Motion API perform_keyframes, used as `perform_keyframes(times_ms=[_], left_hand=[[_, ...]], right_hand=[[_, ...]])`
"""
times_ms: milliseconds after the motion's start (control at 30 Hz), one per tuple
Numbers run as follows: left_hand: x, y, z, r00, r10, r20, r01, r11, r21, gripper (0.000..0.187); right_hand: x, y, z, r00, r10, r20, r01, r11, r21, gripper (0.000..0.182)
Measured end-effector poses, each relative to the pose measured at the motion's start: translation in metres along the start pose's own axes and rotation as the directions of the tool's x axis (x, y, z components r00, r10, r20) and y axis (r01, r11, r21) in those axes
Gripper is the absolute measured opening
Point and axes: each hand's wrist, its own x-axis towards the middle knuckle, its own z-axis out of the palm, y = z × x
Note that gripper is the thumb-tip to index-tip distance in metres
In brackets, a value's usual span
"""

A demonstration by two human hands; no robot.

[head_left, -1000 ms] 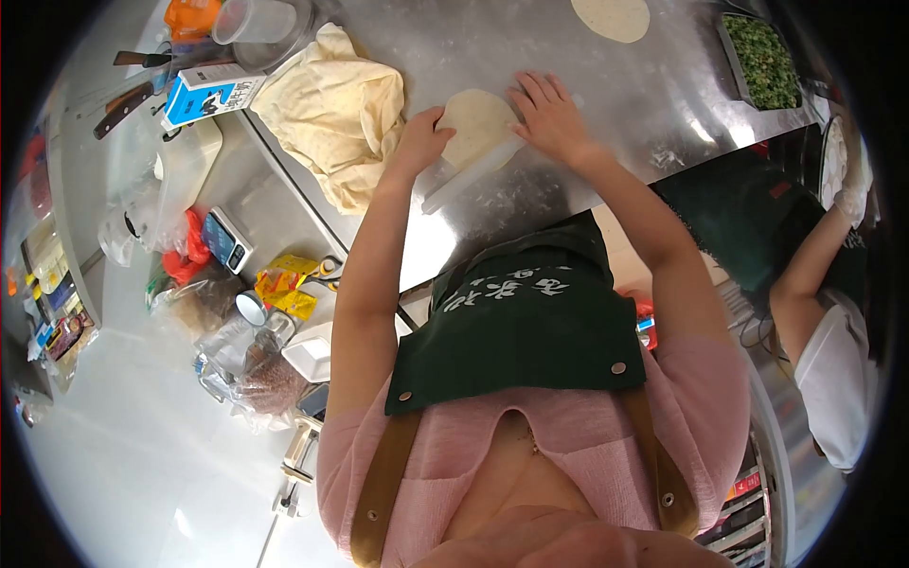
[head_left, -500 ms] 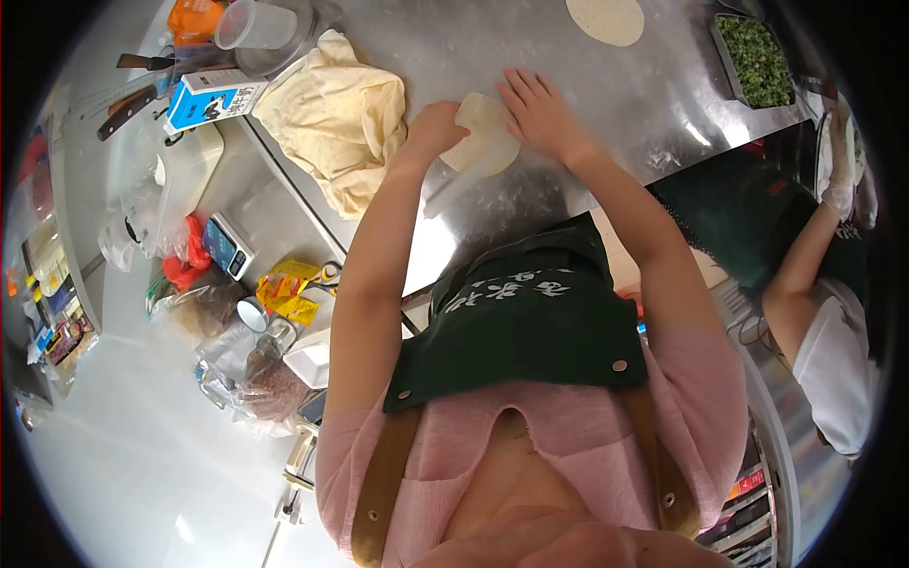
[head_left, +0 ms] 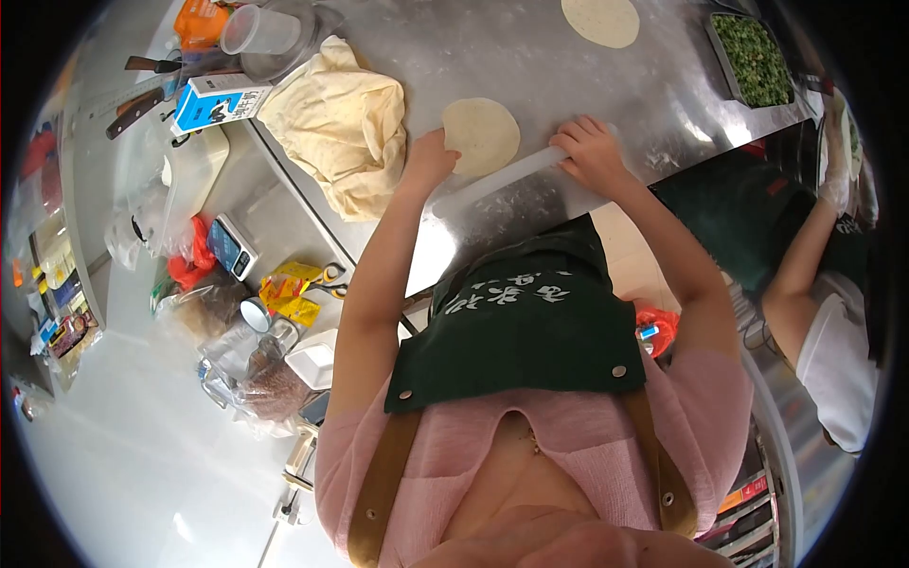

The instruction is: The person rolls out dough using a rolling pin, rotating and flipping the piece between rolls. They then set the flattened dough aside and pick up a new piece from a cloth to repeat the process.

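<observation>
A thin round of dough (head_left: 482, 137) lies flat on the steel table in front of me. At its lower left edge my left hand (head_left: 433, 163) is closed, fingers curled on the rim. A pale rolling pin (head_left: 497, 186) lies slantwise on my side of the dough, apparently touching or just beside its lower edge. My right hand (head_left: 594, 158) is wrapped over the right part of the pin. Farther off on the table rests a second dough round (head_left: 602, 21), with no hand on it.
Left of my left hand is a bunched cream cloth (head_left: 336, 128), beside a milk carton (head_left: 216, 102) and a clear plastic tub (head_left: 259, 28). Knives (head_left: 135, 112) lie beyond the carton. A tray of chopped greens (head_left: 753, 62) stands at right, near another person's arm (head_left: 805, 260).
My right hand has left the dough, moved right and toward me, and closed over the rolling pin. The dough round now shows more fully. My left hand has shifted slightly toward me.
</observation>
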Motion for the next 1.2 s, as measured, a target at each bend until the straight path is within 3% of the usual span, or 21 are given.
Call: perform_keyframes(times_ms=[133, 200, 300, 333, 400, 433, 567, 733, 833, 933, 1033, 1133, 1200], left_hand=[[0.0, -0.007, -0.002, 0.999, -0.002, 0.049, 0.009, 0.99, -0.143, 0.035], [0.01, -0.021, 0.006, 0.999, -0.028, 0.029, 0.038, 0.907, -0.419, 0.036], [0.022, -0.025, 0.006, 0.995, -0.077, 0.069, 0.104, 0.745, -0.659, 0.036], [0.025, -0.023, 0.005, 0.991, -0.092, 0.098, 0.135, 0.691, -0.71, 0.036], [0.03, -0.019, 0.005, 0.99, -0.099, 0.097, 0.138, 0.678, -0.722, 0.036], [0.032, -0.019, 0.004, 0.99, -0.103, 0.094, 0.139, 0.673, -0.726, 0.035], [0.044, -0.016, 0.002, 0.993, -0.088, 0.079, 0.118, 0.777, -0.618, 0.035], [0.067, -0.014, -0.009, 0.97, -0.056, 0.238, 0.148, 0.91, -0.387, 0.035], [0.076, -0.011, -0.008, 0.958, 0.098, 0.271, -0.044, 0.979, -0.199, 0.033], [0.054, 0.026, -0.013, 0.977, 0.157, 0.142, -0.191, 0.943, 0.273, 0.033], [0.031, 0.043, -0.001, 0.968, 0.229, 0.105, -0.25, 0.823, 0.51, 0.028], [-0.006, 0.071, -0.021, 0.978, 0.154, 0.144, -0.2, 0.891, 0.408, 0.019], [-0.013, 0.058, -0.03, 0.981, 0.195, 0.002, -0.192, 0.962, 0.194, 0.018]], right_hand=[[0.031, 0.002, 0.01, 0.993, -0.116, 0.036, 0.116, 0.993, 0.0, 0.036], [0.049, 0.005, 0.021, 0.988, -0.127, 0.084, 0.127, 0.992, 0.001, 0.036], [0.071, -0.004, 0.029, 0.994, -0.018, 0.104, 0.027, 0.995, -0.093, 0.041], [0.072, -0.007, 0.033, 0.999, 0.022, 0.037, -0.015, 0.987, -0.16, 0.043], [0.069, -0.012, 0.045, 0.991, 0.085, -0.1, -0.11, 0.953, -0.283, 0.047], [0.06, -0.015, 0.051, 0.991, 0.103, -0.091, -0.124, 0.952, -0.281, 0.049], [0.056, -0.017, 0.049, 0.989, 0.138, -0.046, -0.146, 0.939, -0.312, 0.053], [0.122, -0.008, 0.053, 0.995, 0.078, -0.068, -0.096, 0.94, -0.328, 0.055], [0.113, -0.005, 0.056, 0.996, 0.026, -0.081, -0.05, 0.948, -0.315, 0.057], [0.05, -0.008, 0.051, 0.999, 0.04, -0.03, -0.045, 0.974, -0.224, 0.056], [0.005, -0.005, 0.035, 0.998, -0.055, 0.024, 0.057, 0.991, -0.123, 0.048], [-0.016, 0.001, 0.025, 0.995, -0.084, 0.053, 0.086, 0.995, -0.045, 0.039], [-0.018, 0.0, 0.019, 0.996, -0.072, 0.055, 0.073, 0.997, -0.017, 0.035]])
